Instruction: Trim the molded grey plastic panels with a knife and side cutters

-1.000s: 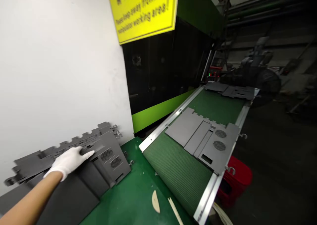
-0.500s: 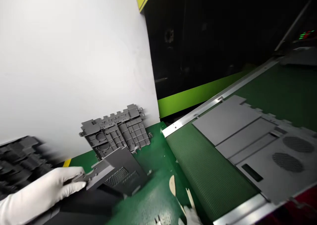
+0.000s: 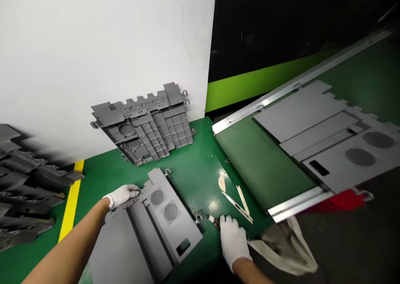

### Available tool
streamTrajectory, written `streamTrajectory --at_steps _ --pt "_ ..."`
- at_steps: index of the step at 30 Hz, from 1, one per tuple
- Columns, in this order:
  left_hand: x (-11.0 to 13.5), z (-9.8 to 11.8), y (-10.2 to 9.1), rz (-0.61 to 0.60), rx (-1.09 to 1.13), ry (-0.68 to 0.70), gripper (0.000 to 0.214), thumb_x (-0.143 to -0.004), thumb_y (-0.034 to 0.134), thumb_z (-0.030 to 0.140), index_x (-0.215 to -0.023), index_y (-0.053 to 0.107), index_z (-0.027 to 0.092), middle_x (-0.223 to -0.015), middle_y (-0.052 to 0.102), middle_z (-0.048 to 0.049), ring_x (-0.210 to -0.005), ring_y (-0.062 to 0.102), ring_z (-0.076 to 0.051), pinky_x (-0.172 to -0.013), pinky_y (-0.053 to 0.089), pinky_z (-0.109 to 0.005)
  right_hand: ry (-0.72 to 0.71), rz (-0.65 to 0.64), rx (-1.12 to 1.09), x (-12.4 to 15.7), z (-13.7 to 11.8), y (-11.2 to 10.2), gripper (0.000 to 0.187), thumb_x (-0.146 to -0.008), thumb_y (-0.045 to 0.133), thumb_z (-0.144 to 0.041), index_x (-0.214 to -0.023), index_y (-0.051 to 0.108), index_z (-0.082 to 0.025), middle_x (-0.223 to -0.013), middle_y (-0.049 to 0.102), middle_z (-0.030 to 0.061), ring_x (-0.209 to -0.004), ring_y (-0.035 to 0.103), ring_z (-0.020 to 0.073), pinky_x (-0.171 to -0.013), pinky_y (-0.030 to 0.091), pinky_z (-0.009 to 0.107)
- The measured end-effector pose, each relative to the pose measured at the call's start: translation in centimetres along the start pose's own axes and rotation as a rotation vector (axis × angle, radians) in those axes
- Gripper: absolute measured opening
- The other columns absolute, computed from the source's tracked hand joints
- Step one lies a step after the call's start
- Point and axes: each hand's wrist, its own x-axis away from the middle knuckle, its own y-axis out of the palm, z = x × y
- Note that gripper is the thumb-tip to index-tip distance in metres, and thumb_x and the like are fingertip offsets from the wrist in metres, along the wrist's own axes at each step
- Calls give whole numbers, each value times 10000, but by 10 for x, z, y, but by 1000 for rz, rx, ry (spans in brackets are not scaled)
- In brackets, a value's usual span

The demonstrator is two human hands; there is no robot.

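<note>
My left hand (image 3: 121, 195), in a white glove, grips the far edge of a grey plastic panel (image 3: 150, 230) that lies flat on the green table (image 3: 193, 171), its two round vent grilles facing up. My right hand (image 3: 233, 240), also gloved, reaches down onto a small red-handled tool (image 3: 213, 220) near the table's front edge; its fingers are curled over it. A second grey panel (image 3: 145, 123) leans ribbed side out against the white wall. A third panel (image 3: 331, 134) rests on the green conveyor belt (image 3: 262, 165).
A thin blade and pale scraper pieces (image 3: 236, 200) lie beside the conveyor's end. Several dark grey panels (image 3: 21, 184) are stacked at the far left past a yellow line (image 3: 71, 200). A red bin (image 3: 343, 200) and a crumpled bag (image 3: 281, 246) sit below the conveyor end.
The view has swung down and left. My left hand has pulled the flat panel toward me and laid it down. My right hand has come into view and settled on the red-handled tool.
</note>
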Motion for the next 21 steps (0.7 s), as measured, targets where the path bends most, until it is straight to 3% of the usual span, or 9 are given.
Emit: streamTrajectory --at_steps 2,3,5,7,9,13,17,21 --pt "-6 22 15 160 -67 -66 339 -833 497 259 -1104 668 149 -1147 720 -140 -1045 672 -262 -927 512 -340 47 -69 -92 -3 12 -4 380 -846 428 -22 -1119 654 -158 -1079 648 165 -987 631 289 -810 494 394" --pt "-5 39 24 248 -70 -22 369 -856 474 247 -1154 660 137 -1213 695 -170 -1085 664 -276 -959 503 -367 67 -122 -171 -1 17 -3 349 -823 446 -11 -1063 659 -147 -1060 650 163 -985 634 280 -841 487 384" --pt "2 84 48 352 -64 253 382 -933 404 271 -1191 664 165 -1273 668 -161 -1135 646 -258 -1022 473 -370 72 -218 -366 9 24 5 318 -792 447 17 -979 655 -134 -1036 658 157 -1000 638 247 -913 462 338" --pt "9 132 75 184 -81 632 387 -987 375 339 -1178 685 207 -1215 699 -125 -1124 645 -232 -1054 447 -363 31 -271 -542 22 24 13 384 -787 399 56 -1011 640 -140 -1058 668 138 -1038 638 206 -968 430 289" --pt "10 171 101 -34 -176 800 419 -1002 371 438 -1068 718 214 -1088 738 -117 -1052 669 -247 -1087 406 -427 -27 -305 -634 32 19 16 436 -790 382 66 -1083 612 -160 -1091 672 118 -1057 640 186 -968 422 269" --pt "-1 209 131 -345 -361 622 694 -995 202 626 -858 724 190 -930 764 -133 -938 697 -284 -1044 375 -537 -97 -372 -575 30 1 9 352 -771 476 1 -1044 578 -197 -1066 659 105 -1015 657 239 -879 455 317" --pt "-5 216 133 -435 -440 550 802 -959 122 697 -869 736 189 -931 768 -150 -935 696 -316 -1010 355 -554 -160 -336 -527 14 -7 3 299 -764 497 -62 -1006 554 -227 -1035 643 94 -973 657 271 -817 449 359" --pt "-4 219 130 -454 -425 534 755 -933 216 735 -864 738 194 -909 769 -138 -884 692 -287 -986 368 -482 -178 -326 -507 10 -2 4 222 -765 503 -109 -946 537 -234 -1000 641 81 -926 655 266 -751 420 352"
